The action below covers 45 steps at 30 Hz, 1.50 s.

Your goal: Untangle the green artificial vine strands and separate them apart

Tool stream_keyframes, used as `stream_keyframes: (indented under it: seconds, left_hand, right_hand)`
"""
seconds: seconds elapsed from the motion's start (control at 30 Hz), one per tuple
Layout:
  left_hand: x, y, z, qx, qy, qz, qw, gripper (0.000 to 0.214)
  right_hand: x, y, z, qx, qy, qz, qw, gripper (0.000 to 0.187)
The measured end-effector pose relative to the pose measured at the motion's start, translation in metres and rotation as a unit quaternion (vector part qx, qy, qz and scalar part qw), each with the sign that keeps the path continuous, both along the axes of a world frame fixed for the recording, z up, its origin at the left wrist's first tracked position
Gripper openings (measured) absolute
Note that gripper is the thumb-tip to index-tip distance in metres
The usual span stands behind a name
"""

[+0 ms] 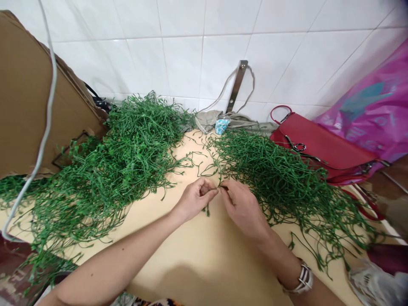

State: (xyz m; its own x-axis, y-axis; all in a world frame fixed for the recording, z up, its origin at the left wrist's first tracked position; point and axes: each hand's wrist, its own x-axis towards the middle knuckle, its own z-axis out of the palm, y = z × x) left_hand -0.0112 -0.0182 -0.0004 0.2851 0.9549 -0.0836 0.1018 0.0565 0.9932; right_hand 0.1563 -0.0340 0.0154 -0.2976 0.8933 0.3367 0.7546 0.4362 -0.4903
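My left hand (pixel 198 196) and my right hand (pixel 240 204) meet over the middle of the pale tabletop (pixel 191 250). Both pinch a thin green plastic-looking stem (pixel 219 178) between thumb and fingers; part of it hangs below my left fingertips. To the left spreads a large heap of green stems (pixel 127 148) with small buds or tips. Another heap of darker green stems (pixel 280 174) lies to the right of my right hand. A few loose stems (pixel 204 163) are scattered between the heaps, just beyond my fingers.
A cardboard box (pixel 35 97) stands at the left with a white cable (pixel 49 106) before it. A red handbag (pixel 331 144) and a pink plastic bag (pixel 376 102) sit at the right. A small blue-and-white cup (pixel 222 126) and grey cloth (pixel 248 122) lie by the tiled wall (pixel 181 59).
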Motion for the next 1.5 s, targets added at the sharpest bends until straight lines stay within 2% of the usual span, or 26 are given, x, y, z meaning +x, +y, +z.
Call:
stream_keyframes:
  seconds: [0.13, 0.23, 0.3, 0.37, 0.43, 0.5, 0.6, 0.67, 0.7, 0.77, 0.83, 0.93, 1.07, 1.17, 1.3, 1.5]
  left_hand:
    - [-0.005, -0.002, 0.012, 0.098, 0.132, -0.063, 0.984, 0.015]
    - [-0.004, -0.006, 0.019, 0.128, 0.184, -0.11, 0.968, 0.027]
    - [-0.004, -0.009, 0.02, 0.103, 0.135, -0.129, 0.977, 0.03]
    - [-0.005, -0.011, 0.018, 0.036, 0.038, -0.148, 0.988, 0.034]
    - [-0.005, -0.01, 0.016, -0.038, -0.064, -0.144, 0.987, 0.039]
    - [-0.005, -0.008, 0.014, -0.089, -0.163, -0.103, 0.977, 0.041]
    - [-0.003, -0.003, 0.014, -0.146, -0.282, -0.041, 0.947, 0.036]
    - [-0.002, -0.001, 0.013, -0.174, -0.313, -0.019, 0.934, 0.031]
    - [-0.002, -0.001, 0.013, -0.179, -0.316, -0.008, 0.932, 0.03]
    - [-0.001, 0.0, 0.01, -0.172, -0.317, 0.012, 0.933, 0.03]
    - [-0.001, 0.001, 0.006, -0.147, -0.318, 0.022, 0.936, 0.031]
    - [-0.001, 0.003, 0.0, -0.109, -0.301, 0.024, 0.947, 0.03]
    - [-0.003, 0.005, -0.002, -0.099, -0.264, 0.032, 0.959, 0.028]
    - [-0.004, 0.006, -0.002, -0.117, -0.252, 0.031, 0.96, 0.034]
    - [-0.004, 0.008, -0.001, -0.129, -0.253, 0.057, 0.957, 0.039]
    - [-0.006, 0.01, -0.003, -0.089, -0.187, 0.073, 0.976, 0.04]
  right_hand:
    - [0.0, 0.002, -0.001, 0.107, -0.125, 0.02, 0.986, 0.022]
    - [-0.001, 0.002, 0.002, 0.109, -0.136, 0.028, 0.984, 0.022]
    - [0.002, 0.004, 0.004, 0.056, -0.074, 0.047, 0.995, 0.025]
    - [0.008, 0.009, 0.005, -0.008, 0.024, 0.065, 0.998, 0.027]
    - [0.018, 0.014, 0.006, -0.029, 0.11, 0.051, 0.992, 0.027]
    - [0.029, 0.019, 0.009, 0.033, 0.143, -0.025, 0.989, 0.025]
    - [0.041, 0.022, 0.016, 0.198, 0.073, -0.201, 0.957, 0.024]
    - [0.042, 0.021, 0.019, 0.248, 0.017, -0.25, 0.936, 0.025]
    - [0.04, 0.019, 0.019, 0.248, 0.009, -0.239, 0.939, 0.025]
    - [0.032, 0.015, 0.016, 0.209, 0.036, -0.164, 0.963, 0.021]
    - [0.019, 0.01, 0.009, 0.127, 0.088, -0.075, 0.985, 0.018]
    - [-0.001, 0.003, 0.0, -0.008, 0.161, -0.002, 0.987, 0.016]
    - [-0.014, -0.003, -0.001, -0.127, 0.226, 0.011, 0.966, 0.015]
    - [-0.013, -0.003, 0.004, -0.174, 0.265, 0.004, 0.949, 0.015]
    - [-0.006, -0.001, 0.005, -0.169, 0.289, -0.003, 0.942, 0.018]
    - [-0.006, -0.001, 0.002, -0.193, 0.287, -0.008, 0.938, 0.026]
